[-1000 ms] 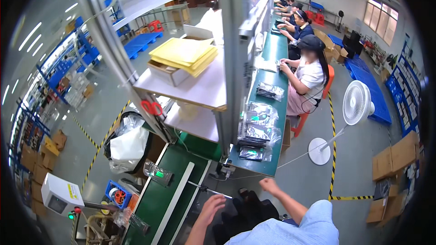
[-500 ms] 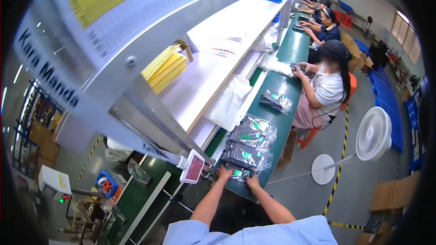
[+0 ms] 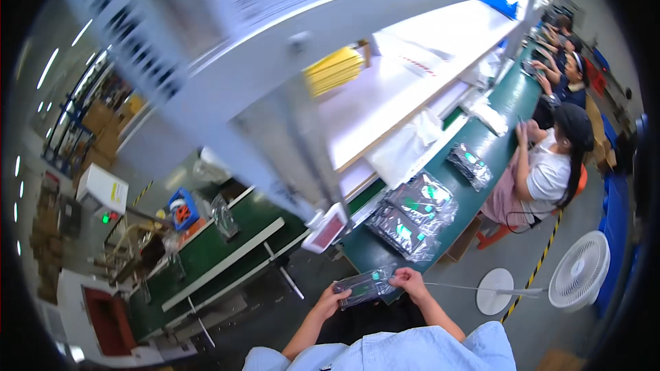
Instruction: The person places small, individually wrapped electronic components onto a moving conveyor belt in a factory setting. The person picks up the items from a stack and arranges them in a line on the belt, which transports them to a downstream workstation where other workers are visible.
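Both my hands hold a clear plastic bag [image 3: 363,288] with a flat dark item and a green patch in it, off the near end of the green bench [image 3: 364,251]. My left hand [image 3: 331,301] is closed on its left end, thumb on top. At the opposite end, my right hand [image 3: 410,283] pinches the loose plastic near the green patch. What exactly the dark item is cannot be made out. Just beyond lie several similar bagged dark items [image 3: 405,223] in overlapping rows, some with green patches. Farther along rests another small pile of bagged items [image 3: 469,166].
Left of the bench, a metal-framed shelf [image 3: 385,120] holds yellow envelopes [image 3: 334,71]; a small display [image 3: 326,229] hangs at its corner. Co-workers sit along the right side, the nearest in a white shirt [image 3: 550,168]. A white fan [image 3: 579,268] stands at right, a second green bench [image 3: 254,216] at left.
The bagged item between my hands has come off the bench end toward my body. The view has swung left, shifting the scene rightward. The nearest co-worker's hands have shifted.
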The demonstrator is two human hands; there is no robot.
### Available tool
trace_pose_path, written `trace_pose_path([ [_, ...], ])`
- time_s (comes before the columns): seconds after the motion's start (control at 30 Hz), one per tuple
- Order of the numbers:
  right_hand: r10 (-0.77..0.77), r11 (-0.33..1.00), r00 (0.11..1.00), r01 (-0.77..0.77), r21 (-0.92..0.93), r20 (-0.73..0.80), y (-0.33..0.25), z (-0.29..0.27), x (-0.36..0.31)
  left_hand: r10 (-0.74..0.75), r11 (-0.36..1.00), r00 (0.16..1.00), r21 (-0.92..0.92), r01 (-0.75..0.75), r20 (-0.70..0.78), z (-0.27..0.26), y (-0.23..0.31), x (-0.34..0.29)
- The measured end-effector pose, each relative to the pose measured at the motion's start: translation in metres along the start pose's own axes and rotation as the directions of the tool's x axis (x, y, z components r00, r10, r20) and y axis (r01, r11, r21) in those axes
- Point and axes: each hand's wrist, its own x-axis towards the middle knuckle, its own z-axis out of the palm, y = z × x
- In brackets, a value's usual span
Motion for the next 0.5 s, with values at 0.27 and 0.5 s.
trace_pose_path([
  [0.27, 0.018, 1.000, 0.891, -0.027, 0.014, 0.454, -0.064, 0.133, -0.043, 0.320, 0.758, 0.917, -0.516, -0.398, -0.237, -0.028, 0.008, -0.123],
  [0.5, 0.119, 0.952, 0.693, 0.125, -0.281, 0.711, -0.039, 0.241, -0.039, 0.425, 0.799, 0.881, -0.372, -0.472, -0.207, -0.058, 0.000, -0.180],
])
